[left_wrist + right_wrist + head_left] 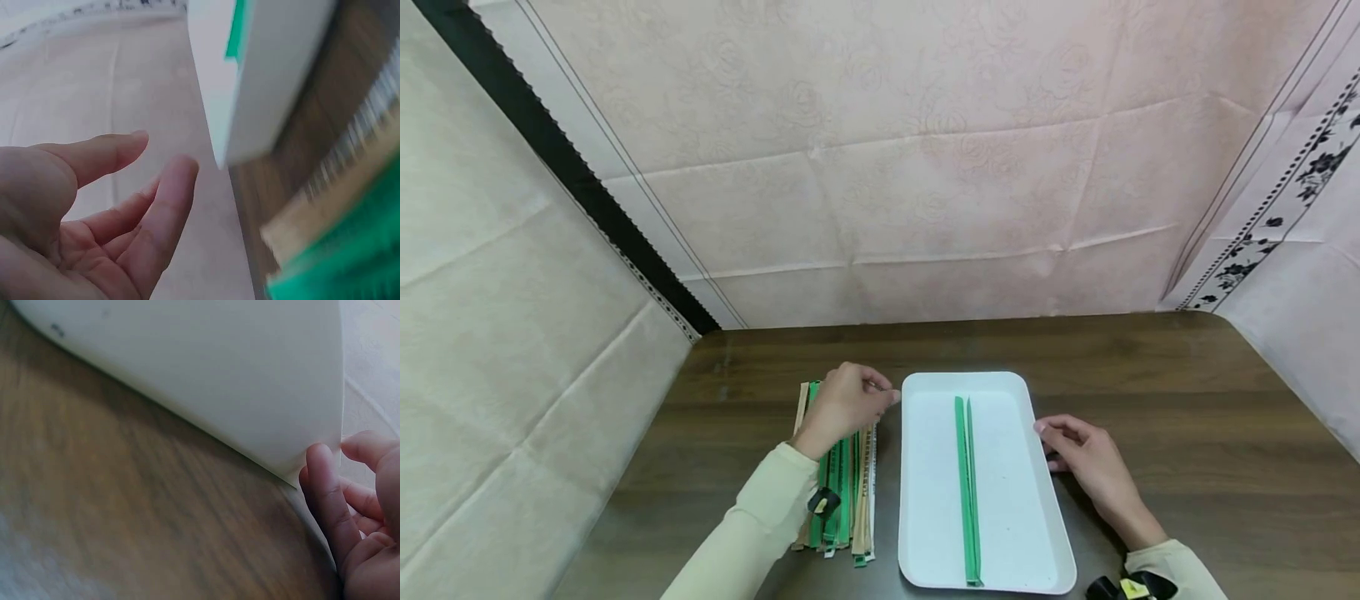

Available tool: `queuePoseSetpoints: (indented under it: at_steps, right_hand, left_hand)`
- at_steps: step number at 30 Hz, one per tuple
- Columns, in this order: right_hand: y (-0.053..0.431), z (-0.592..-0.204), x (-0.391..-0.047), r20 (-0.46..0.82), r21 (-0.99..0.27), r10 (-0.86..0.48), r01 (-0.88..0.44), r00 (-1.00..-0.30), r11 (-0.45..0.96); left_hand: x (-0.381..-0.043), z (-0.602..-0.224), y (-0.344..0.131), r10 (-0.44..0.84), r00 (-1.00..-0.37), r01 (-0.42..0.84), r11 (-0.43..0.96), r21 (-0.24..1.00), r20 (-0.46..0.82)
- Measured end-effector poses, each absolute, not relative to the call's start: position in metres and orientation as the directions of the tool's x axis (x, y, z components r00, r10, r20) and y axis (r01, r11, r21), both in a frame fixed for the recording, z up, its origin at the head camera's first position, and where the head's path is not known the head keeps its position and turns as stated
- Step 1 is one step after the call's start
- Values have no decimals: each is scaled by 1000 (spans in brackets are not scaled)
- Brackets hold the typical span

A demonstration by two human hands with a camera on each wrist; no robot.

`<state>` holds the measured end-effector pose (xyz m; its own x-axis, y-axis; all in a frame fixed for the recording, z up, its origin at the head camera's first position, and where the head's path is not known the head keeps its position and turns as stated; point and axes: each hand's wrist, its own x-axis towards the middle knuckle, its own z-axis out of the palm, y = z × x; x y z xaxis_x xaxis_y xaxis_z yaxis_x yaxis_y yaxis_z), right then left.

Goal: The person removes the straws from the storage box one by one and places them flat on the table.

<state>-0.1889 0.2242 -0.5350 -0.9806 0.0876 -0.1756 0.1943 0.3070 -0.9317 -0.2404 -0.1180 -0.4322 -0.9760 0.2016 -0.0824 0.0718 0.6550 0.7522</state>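
Note:
A white rectangular tray (pixel 925 500) lies on the table with two long, thin green strips (pixel 967 500) lengthwise in it. My right hand (pixel 1086 462) is at the tray's right edge. In the right wrist view, thumb and index finger pinch the tray's rim, the index finger against the outer wall. By the tray's upper left corner hovers my left hand (pixel 853 400), over a pile of long green, tan and white strips (pixel 842 492). The left wrist view shows its thumb and index finger apart with nothing between them, beside the tray wall (pixel 275 81).
The brown wooden table (pixel 1180 400) extends around the tray. Pale patterned cloth (pixel 925 167) rises behind the table and at both sides. Each wrist wears a dark band, the left one (pixel 824 502) hanging over the pile.

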Motion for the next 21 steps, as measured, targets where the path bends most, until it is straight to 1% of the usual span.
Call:
queuePoseSetpoints:
  at_steps: [2,5,12,17,21]
  right_hand:
    - [225,-535,-189,-171,-933,91,191,-981,306]
    - [226,-536,-188,-168,-938,92,188,-981,290]
    - [225,-538,-186,-152,-950,94,172,-984,261]
    - [223,-539,-187,-146,-955,89,164,-985,247]
    - [221,-539,-188,-143,-957,94,162,-985,239]
  left_hand:
    - [-240,-430,-104,236,-965,62,627,776,-113]
    - [-241,-431,-84,255,-956,43,608,793,-144]
    - [-240,-440,-40,237,-949,-26,600,800,-209]
    - [-238,-448,-15,193,-947,-62,678,732,-258]
    - [-240,-455,-1,167,-949,-55,746,664,-267]
